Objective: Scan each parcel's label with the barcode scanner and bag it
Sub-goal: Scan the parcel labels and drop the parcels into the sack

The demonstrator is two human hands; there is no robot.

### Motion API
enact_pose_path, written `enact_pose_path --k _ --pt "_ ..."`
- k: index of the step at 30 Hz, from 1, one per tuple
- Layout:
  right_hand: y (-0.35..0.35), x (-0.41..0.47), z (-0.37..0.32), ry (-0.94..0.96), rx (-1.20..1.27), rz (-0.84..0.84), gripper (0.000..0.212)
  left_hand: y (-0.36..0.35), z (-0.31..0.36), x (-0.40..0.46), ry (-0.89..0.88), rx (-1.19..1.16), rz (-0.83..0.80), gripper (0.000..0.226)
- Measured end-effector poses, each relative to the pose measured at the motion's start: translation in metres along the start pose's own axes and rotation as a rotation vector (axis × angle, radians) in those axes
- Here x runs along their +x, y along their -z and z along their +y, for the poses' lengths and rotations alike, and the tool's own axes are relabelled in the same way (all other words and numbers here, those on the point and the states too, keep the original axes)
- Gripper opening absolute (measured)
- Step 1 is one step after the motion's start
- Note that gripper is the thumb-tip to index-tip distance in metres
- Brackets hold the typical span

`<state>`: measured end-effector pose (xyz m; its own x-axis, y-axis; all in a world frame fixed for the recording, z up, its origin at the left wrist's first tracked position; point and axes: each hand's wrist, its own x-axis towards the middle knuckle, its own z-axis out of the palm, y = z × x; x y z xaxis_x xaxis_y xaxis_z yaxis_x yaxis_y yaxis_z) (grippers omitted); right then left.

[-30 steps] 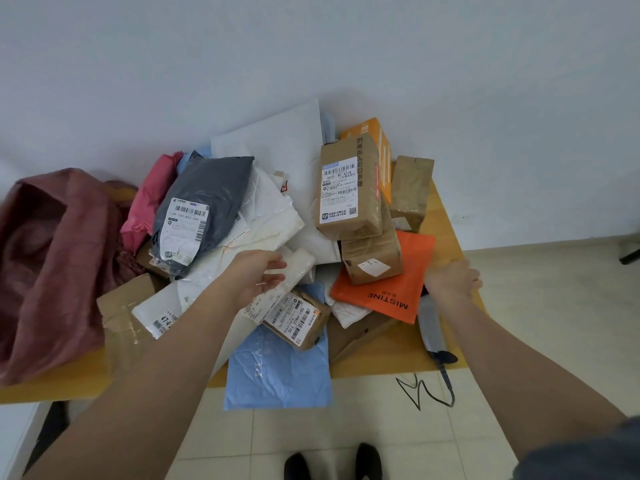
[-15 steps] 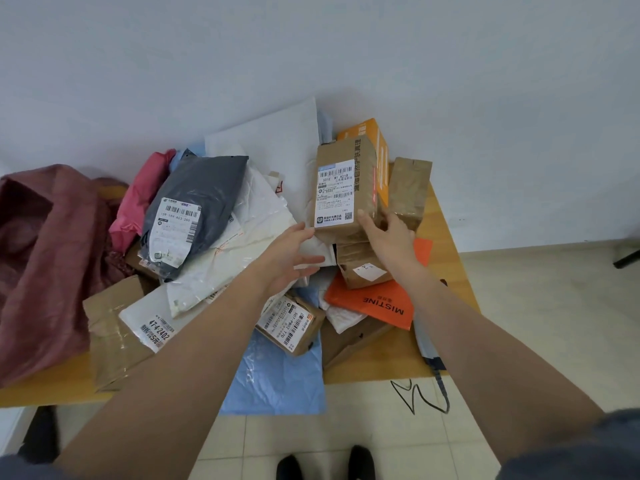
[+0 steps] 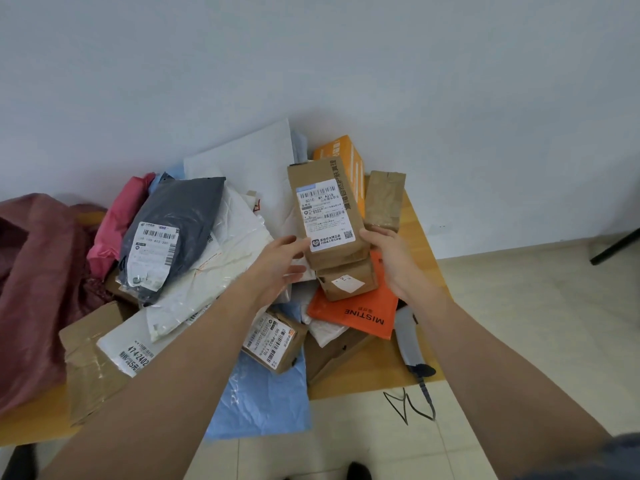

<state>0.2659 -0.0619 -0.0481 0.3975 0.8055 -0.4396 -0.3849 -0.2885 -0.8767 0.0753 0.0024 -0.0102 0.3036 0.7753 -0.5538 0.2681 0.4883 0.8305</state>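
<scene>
The brown box parcel (image 3: 327,216) stands at the top of the heap, toward the back of the wooden surface (image 3: 420,244), its white shipping label (image 3: 325,214) facing the camera. Both hands are at its lower end: the left hand (image 3: 277,268) has its thumb against the bottom left edge of the label and its fingers (image 3: 292,271) spread loosely below, while the right hand (image 3: 391,261) cups the lower right corner with the thumb on the box. The box looks lightly held between the two hands rather than firmly gripped — whether it is lifted clear of the smaller brown box (image 3: 346,280) beneath it cannot be told.

The step in hand appears to be picking this parcel out for scanning. The barcode scanner (image 3: 408,341) lies well apart, at the near right edge of the surface beside the orange MISTINE mailer (image 3: 356,308), with its cable (image 3: 420,405) trailing to the floor. The next move likely calls for freeing the right hand to fetch the scanner, so the left must take a full grip first — otherwise the box could tip back onto the heap. The dark red bag (image 3: 38,278) slumps at the far left, ready to receive it.
</scene>
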Motion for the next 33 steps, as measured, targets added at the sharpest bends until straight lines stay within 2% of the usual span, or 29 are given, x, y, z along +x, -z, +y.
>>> enact_pose_path --k 3,9,11,14,18,23,26,28,30,33 --pt "0.008 -0.008 -0.006 -0.015 0.044 -0.064 0.041 -0.009 0.002 0.0 -0.016 0.01 -0.041 0.057" --pt "0.029 -0.019 -0.011 -0.005 0.034 -0.094 0.044 -0.034 0.01 -0.008 -0.022 -0.129 -0.114 0.034" --pt "0.04 -0.018 -0.007 -0.025 -0.037 0.008 0.034 -0.039 0.01 -0.007 -0.033 -0.137 -0.109 0.035" --pt "0.063 -0.011 0.01 -0.145 -0.247 0.287 0.018 -0.044 0.006 -0.003 -0.039 -0.161 -0.102 0.039" --pt "0.087 -0.008 0.045 -0.336 -0.444 0.315 0.009 -0.049 -0.002 0.0 -0.019 -0.226 -0.099 0.032" --pt "0.093 0.0 0.082 -0.41 -0.51 0.432 0.065 -0.049 -0.01 0.002 -0.026 -0.251 -0.106 0.032" --pt "0.086 -0.001 0.085 -0.472 -0.583 0.409 0.083 -0.048 -0.012 0.004 -0.024 -0.261 -0.096 0.035" --pt "0.084 -0.001 0.088 -0.525 -0.671 0.309 0.072 -0.047 -0.013 0.003 -0.029 -0.263 -0.095 0.035" --pt "0.08 -0.003 0.091 -0.547 -0.718 0.221 0.047 -0.046 -0.013 0.002 -0.032 -0.265 -0.097 0.036" --pt "0.078 -0.008 0.099 -0.539 -0.8 0.169 0.048 -0.043 -0.012 -0.003 -0.039 -0.268 -0.092 0.031"
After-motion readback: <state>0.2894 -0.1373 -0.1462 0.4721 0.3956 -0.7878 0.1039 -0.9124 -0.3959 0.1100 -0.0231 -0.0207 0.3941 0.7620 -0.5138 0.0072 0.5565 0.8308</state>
